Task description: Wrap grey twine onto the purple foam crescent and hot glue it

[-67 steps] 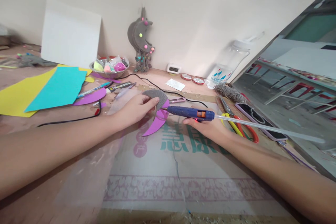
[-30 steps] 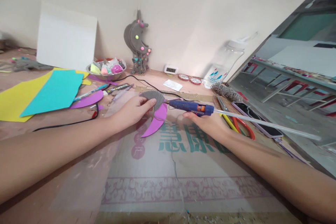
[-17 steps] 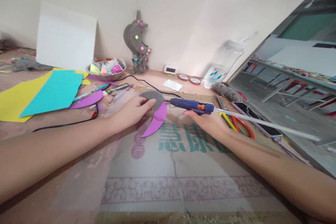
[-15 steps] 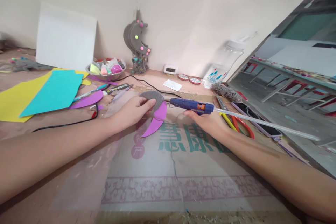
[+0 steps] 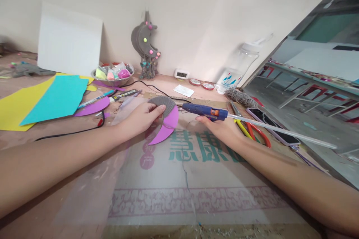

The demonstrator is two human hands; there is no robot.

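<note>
My left hand pinches a purple crescent whose upper part is covered with grey yarn. The crescent's bare purple tip points down and to the left. In my right hand is a blue glue gun, held level with its nozzle toward the crescent's right edge. A long clear glue stick sticks out of its back end. A small gap shows between nozzle and crescent. Both are held above a clear plastic sheet printed with green characters.
Scissors, a phone and a yarn skein lie at the right, before a clear bottle. Cyan and yellow sheets lie at the left. Behind are a bowl, a small clock and a hanging moon ornament.
The crescent has turned slightly, its tip shifting a little left and up. The glue gun's nozzle sits slightly farther from the crescent's edge.
</note>
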